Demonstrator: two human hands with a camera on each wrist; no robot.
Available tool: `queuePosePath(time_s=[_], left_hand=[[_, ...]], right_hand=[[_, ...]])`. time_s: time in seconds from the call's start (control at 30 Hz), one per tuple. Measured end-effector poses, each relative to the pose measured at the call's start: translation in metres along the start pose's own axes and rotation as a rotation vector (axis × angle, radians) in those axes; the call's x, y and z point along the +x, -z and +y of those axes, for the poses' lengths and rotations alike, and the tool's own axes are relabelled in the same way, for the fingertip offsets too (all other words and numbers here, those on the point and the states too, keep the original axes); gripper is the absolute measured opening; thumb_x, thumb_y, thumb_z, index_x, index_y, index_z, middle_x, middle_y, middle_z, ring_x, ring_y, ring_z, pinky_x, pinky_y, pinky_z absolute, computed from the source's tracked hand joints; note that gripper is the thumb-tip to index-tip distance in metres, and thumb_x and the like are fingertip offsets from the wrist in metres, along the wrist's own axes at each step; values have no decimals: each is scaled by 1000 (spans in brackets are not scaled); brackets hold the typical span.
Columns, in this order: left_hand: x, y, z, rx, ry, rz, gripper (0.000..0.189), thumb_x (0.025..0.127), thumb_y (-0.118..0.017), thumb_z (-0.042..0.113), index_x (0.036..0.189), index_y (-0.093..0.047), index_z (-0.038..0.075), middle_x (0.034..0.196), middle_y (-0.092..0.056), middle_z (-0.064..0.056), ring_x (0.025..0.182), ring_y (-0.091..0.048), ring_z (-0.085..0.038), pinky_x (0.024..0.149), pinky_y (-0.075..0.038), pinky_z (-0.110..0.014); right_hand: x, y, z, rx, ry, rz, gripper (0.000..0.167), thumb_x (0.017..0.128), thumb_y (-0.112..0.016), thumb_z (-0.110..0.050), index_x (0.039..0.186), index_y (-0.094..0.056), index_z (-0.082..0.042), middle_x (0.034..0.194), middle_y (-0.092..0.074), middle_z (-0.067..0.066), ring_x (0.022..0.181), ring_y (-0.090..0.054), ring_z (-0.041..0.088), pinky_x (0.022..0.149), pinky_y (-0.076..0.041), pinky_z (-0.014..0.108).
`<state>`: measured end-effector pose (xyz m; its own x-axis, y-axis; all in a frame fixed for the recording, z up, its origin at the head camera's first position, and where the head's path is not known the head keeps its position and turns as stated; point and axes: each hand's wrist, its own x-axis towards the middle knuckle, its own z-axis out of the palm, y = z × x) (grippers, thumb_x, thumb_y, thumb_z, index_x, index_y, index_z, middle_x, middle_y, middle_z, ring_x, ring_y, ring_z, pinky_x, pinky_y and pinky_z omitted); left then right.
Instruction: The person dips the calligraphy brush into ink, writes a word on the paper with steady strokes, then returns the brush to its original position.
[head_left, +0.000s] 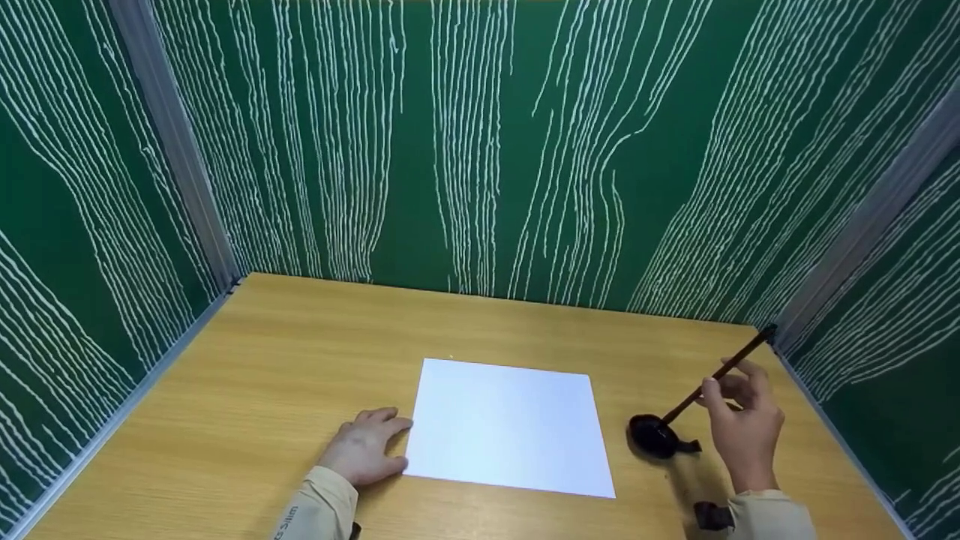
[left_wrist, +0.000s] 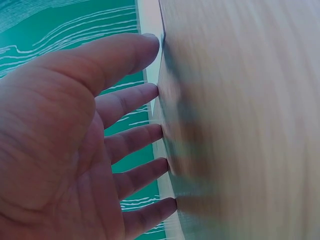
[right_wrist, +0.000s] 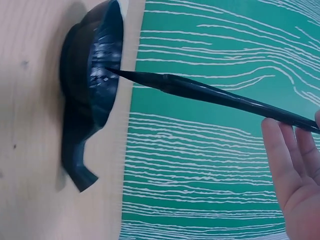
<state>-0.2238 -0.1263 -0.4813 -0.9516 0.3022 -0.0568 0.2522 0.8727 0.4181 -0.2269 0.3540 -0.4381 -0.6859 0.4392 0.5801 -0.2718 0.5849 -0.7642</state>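
Observation:
A dark-handled writing brush [head_left: 716, 375] slants up from a small black ink dish [head_left: 654, 436], held by its shaft in my right hand [head_left: 746, 424]. In the right wrist view the brush [right_wrist: 200, 92] has its black pointed tip inside the ink dish [right_wrist: 75, 80], whose stubby bent handle juts to one side. My left hand [head_left: 366, 448] rests on the table, thumb and fingertips at the left edge of a blank white sheet of paper [head_left: 510, 427]. Seen from the left wrist, the left hand [left_wrist: 65, 130] has its fingers spread, fingertips down on the surface.
The wooden table [head_left: 247, 375] is enclosed by green panels [head_left: 412, 187] with wavy white lines. Grey metal posts [head_left: 176, 142] stand at the back corners. A small black object [head_left: 712, 516] sits by the right sleeve.

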Motion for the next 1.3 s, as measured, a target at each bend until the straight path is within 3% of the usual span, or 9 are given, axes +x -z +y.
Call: queuePosePath(time_s=[0.2,0.33,0.53,0.7,0.93,1.3], left_hand=[[-4,1,-2,11,10,17,56,77,-71,31,130,-59,16,142,-50,-15,131,-43,-38,100,-37,-62],[-6,1,-3,8,33,17,57,77,-71,32,131,-58,16,142,-49,-14,132,-42,-39,101,-36,-62],[-5,-3,-2,-17,16,15,56,79,-70,31,131,-58,15,142,-48,-15,132,-42,-39,102,-36,-62],[-4,-3,0,-9,17,7,56,79,-71,32,130,-58,15,143,-48,-15,132,-42,-39,102,-35,-63],[-2,0,2,-15,27,-19,56,80,-71,33,131,-58,17,144,-47,-14,134,-40,-39,104,-33,-63],[0,2,2,-15,43,-23,57,80,-71,34,132,-57,18,145,-46,-13,135,-38,-39,106,-32,-62]], right_hand=[[1,-6,-4,20,50,68,31,88,-64,-7,119,-60,-4,82,-69,2,71,-61,-7,66,-48,5],[2,-10,-5,29,31,60,31,89,-63,-10,120,-59,-6,83,-69,1,71,-62,-5,65,-49,6],[2,-8,-4,73,-15,23,30,92,-62,-11,121,-58,-8,84,-66,-1,71,-64,4,63,-54,13],[1,-5,-3,43,-9,75,31,91,-62,-11,122,-58,-8,85,-65,-3,70,-63,1,63,-53,11],[0,1,0,49,16,154,32,90,-63,-10,121,-58,-4,83,-62,-21,70,-62,-3,64,-51,8],[0,1,0,9,15,148,31,91,-63,-12,121,-57,-6,83,-64,-14,69,-61,-5,63,-50,6]])
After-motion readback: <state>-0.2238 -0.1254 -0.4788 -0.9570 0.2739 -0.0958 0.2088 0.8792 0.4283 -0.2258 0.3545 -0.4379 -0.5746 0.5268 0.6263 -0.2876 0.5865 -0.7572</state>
